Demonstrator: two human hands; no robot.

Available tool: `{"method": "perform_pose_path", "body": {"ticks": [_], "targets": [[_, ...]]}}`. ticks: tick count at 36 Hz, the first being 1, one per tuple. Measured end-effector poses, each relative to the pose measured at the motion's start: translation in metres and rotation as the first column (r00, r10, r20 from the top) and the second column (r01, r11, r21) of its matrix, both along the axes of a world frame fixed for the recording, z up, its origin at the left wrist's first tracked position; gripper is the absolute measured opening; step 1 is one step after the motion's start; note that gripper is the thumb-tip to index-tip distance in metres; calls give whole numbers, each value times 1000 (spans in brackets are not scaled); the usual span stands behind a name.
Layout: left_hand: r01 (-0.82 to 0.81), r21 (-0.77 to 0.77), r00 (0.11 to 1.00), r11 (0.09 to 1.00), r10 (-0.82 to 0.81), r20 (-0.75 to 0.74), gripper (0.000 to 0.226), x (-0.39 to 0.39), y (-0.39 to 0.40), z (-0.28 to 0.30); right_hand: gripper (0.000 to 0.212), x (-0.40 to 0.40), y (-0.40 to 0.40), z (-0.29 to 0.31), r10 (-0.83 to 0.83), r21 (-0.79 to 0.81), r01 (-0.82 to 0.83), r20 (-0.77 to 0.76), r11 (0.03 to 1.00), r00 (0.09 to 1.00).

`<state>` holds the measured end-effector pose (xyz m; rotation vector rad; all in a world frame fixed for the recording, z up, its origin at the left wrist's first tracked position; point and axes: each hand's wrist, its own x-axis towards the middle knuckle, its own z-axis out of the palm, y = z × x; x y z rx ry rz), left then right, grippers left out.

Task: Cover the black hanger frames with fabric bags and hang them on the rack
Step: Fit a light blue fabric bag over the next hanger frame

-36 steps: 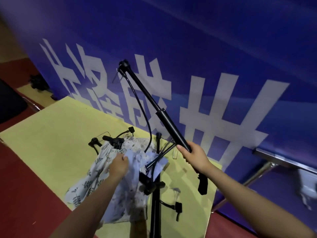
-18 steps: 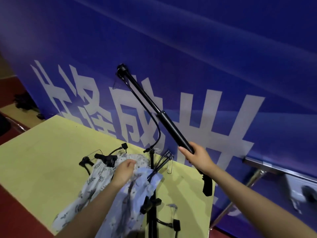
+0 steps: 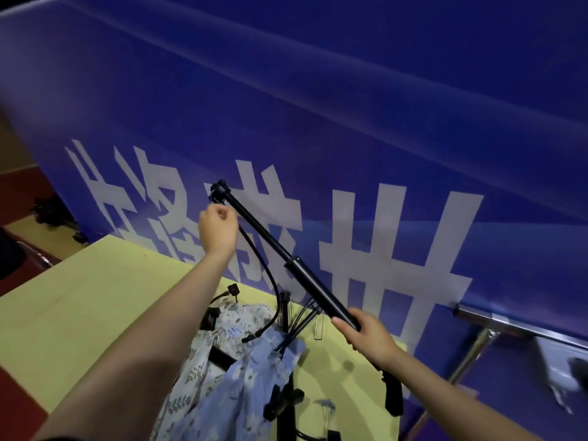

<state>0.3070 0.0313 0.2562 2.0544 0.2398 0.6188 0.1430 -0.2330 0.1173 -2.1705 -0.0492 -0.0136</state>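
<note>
My right hand [image 3: 369,334] grips the thick lower part of a long black pole [image 3: 305,275] that slants up to the left. Raised near the pole's upper end, my left hand [image 3: 218,227] has its fingers curled at the thin black cable [image 3: 267,278] that hangs from the tip; whether it pinches the cable I cannot tell. Floral fabric bags [image 3: 219,374], white and light blue, lie below on the yellow table [image 3: 79,307], draped over black hanger frames. A black upright stand [image 3: 286,316] rises through them, with black clips [image 3: 232,289] around it.
A tall blue banner [image 3: 350,122] with large white characters stands right behind the table. A metal rail [image 3: 509,323] runs at the right. Red floor [image 3: 19,405] shows at the left, with dark gear [image 3: 54,211] lying at the banner's foot.
My left hand has let go of the fabric on the table and risen to the pole's upper end. My right hand keeps its grip on the pole.
</note>
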Motion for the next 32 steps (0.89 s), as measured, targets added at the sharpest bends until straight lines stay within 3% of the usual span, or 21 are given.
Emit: {"method": "perform_pose_path", "body": {"ticks": [3,6,9,21,32], "targets": [[-54,62,999,997,54,9,35,12,16,8,17,-6,-12,-5,-4,17,4,-2,1000,1000],[93,75,992,993,-86,-92,53,18,25,9,12,-10,-21,-6,26,48,-25,-25,999,999],[250,-17,958,968,-250,-141,44,18,26,3,12,-12,-30,-7,46,59,-42,-67,997,997],[228,17,970,974,-226,-87,29,-9,-1,-10,15,-25,-35,-21,53,100,-39,-141,994,989],[282,-73,957,957,-286,-57,19,-47,-33,-32,25,-11,-25,-7,90,148,-67,-153,987,984]]}}
